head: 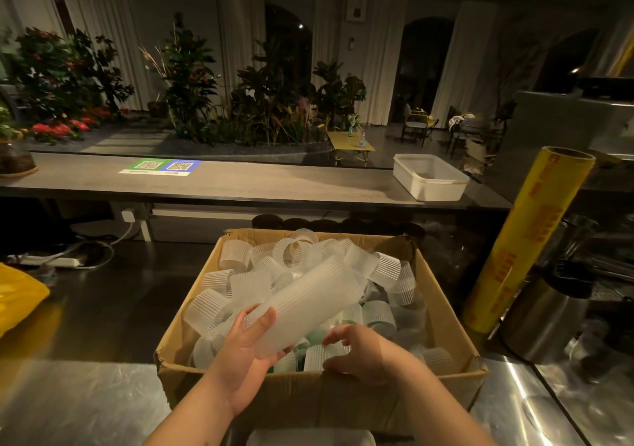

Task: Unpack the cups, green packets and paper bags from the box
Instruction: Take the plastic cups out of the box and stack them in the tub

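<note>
While the long counter (240, 184) spans the far side with a white tub (430, 178) and a QR card (161, 166) on it, a steel worktop (85, 401) carries the open box (442, 311) near the middle. A yellow film roll (528, 236) leans just right of the box, with a steel pot (542, 318) beside it; a yellow bag (17, 294) lies at the left edge. Ribbed frosted cups (236, 255) fill the box in a loose heap, with green packets (314, 337) showing between them low down. The left hand (247, 356) is clamped around one end of a cup stack (305, 305), tilted up and rightward over the heap. The right hand (363, 349) reaches into the near side, fingers curled against a cup; whether it grips cannot be told.
</note>
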